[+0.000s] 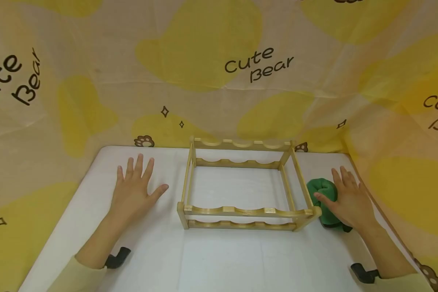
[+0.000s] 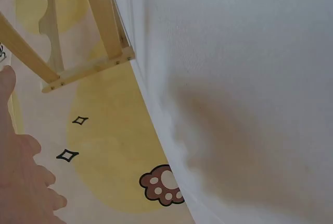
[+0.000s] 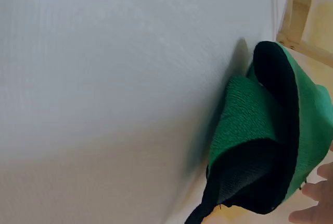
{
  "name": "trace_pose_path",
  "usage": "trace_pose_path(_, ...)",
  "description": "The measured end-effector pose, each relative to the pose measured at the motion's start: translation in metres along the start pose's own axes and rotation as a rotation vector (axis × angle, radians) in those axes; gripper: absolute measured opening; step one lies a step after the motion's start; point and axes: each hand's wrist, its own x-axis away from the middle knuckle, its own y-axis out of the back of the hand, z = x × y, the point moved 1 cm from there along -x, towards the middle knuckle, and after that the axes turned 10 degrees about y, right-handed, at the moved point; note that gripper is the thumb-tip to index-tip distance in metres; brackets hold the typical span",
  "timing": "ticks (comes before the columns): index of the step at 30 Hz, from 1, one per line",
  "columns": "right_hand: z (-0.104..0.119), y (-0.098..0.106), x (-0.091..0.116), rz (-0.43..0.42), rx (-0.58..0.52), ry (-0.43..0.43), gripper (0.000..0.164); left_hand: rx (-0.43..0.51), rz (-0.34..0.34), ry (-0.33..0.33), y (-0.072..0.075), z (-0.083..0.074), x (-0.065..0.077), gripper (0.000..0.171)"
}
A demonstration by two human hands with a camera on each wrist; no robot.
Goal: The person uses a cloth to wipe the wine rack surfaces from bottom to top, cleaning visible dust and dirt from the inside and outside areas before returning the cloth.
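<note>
My left hand (image 1: pixel 133 192) is held palm down over the left side of the white table, fingers spread, holding nothing. In the left wrist view part of that hand (image 2: pixel 21 182) shows at the left edge. On the right, my right hand (image 1: pixel 354 202) has its fingers extended beside a rolled or folded green cloth item with dark edging (image 1: pixel 323 186). Its thumb overlaps the green item in the head view; contact cannot be told. Up close, the green fabric (image 3: pixel 247 109) has black trim and a dark strap. A light wooden rack with scalloped rails (image 1: pixel 228 211) stands between the hands.
The white table (image 1: pixel 219 259) has its back edge against a yellow and cream printed cloth (image 1: pixel 204 52), which also hangs at both sides. Dark curved wrist pieces (image 1: pixel 118 257) stick out beside each forearm. The rack's end (image 2: pixel 106 26) appears in the left wrist view.
</note>
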Motion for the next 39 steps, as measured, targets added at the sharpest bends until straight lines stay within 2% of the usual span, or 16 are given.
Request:
trace_pose_path(8, -0.002, -0.010, -0.002, 0.014, 0.004, 0.006, 0.104, 0.026, -0.079, -0.110, -0.001, -0.010, 0.012, 0.093)
trace_pose_path(11, -0.003, -0.012, -0.003, 0.020, 0.012, 0.014, 0.104, 0.074, -0.121, -0.160, -0.002, -0.013, 0.018, 0.093)
trace_pose_path(14, -0.002, -0.013, -0.004, 0.028, 0.011, 0.016, 0.104, 0.162, -0.144, -0.210, -0.001, -0.018, 0.024, 0.091)
trace_pose_path(21, 0.001, -0.015, -0.008, 0.091, -0.036, -0.012, 0.102, 0.359, -0.122, -0.292, 0.000, -0.030, 0.036, 0.083)
trace_pose_path(26, 0.005, -0.020, -0.010, 0.127, -0.073, -0.044, 0.106, 0.403, -0.110, -0.379, 0.002, -0.037, 0.041, 0.079)
trace_pose_path(31, 0.007, -0.026, -0.012, 0.128, -0.088, -0.037, 0.113, 0.437, -0.104, -0.448, 0.002, -0.043, 0.045, 0.076)
trace_pose_path(39, 0.005, -0.031, -0.015, 0.152, -0.075, -0.041, 0.116, 0.514, -0.163, -0.517, 0.001, -0.049, 0.048, 0.067)
